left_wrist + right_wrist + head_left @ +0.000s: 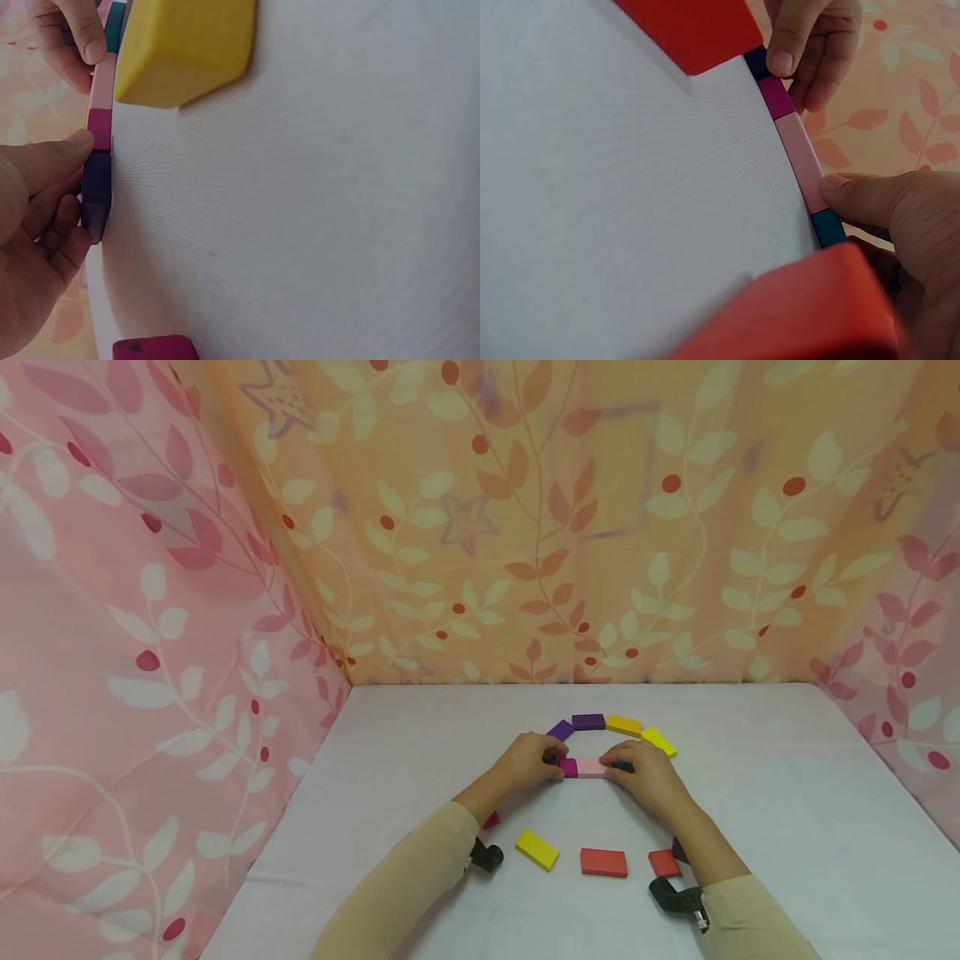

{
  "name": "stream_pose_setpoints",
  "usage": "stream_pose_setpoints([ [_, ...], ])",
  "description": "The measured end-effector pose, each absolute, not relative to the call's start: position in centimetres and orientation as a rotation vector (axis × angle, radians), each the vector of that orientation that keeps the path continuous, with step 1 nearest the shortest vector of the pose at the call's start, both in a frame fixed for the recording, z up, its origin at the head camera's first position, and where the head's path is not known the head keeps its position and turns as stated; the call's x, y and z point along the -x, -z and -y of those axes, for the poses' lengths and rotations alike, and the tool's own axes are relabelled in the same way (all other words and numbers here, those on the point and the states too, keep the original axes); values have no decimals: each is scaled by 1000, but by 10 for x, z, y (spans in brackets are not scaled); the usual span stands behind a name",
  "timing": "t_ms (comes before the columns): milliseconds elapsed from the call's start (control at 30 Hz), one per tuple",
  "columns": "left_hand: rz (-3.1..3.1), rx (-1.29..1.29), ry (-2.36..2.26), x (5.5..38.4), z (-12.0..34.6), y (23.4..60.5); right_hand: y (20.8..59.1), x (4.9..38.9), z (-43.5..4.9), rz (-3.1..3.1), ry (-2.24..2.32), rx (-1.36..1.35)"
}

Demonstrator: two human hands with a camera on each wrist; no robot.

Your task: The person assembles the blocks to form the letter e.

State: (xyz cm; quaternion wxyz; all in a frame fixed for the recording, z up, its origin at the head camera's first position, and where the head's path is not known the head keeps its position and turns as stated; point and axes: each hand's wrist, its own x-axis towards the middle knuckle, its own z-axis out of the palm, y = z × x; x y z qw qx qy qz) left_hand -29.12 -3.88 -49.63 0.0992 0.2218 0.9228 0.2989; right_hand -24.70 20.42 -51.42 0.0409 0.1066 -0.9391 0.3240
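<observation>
A straight row of blocks lies between the hands: a dark purple block (96, 178), a magenta block (568, 767), a pink block (591, 767) and a teal block (829, 228). My left hand (531, 756) grips the dark purple block at the row's left end, its thumb by the seam with the magenta block and its other fingers curled behind. My right hand (651, 770) pinches the right end of the pink block, thumb in front, fingers behind, beside the teal block. Part of the row's far side is hidden by the fingers.
Behind the row curves an arc of purple (588, 722), orange-yellow (623, 725) and yellow (659, 742) blocks. Nearer lie another yellow block (537, 849), red blocks (603, 862) and a partly hidden dark block (679, 850) on the white table (360, 760). Patterned curtains surround it.
</observation>
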Motion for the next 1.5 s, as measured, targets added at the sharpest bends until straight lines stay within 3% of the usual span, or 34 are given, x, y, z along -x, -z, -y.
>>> stream_pose_setpoints([
  [767,-2719,-728,-991,293,53,481,513,247,-205,2843,-981,-360],
  [1500,-2767,-610,-1215,261,130,453,518,248,-205,2840,-987,-365],
])
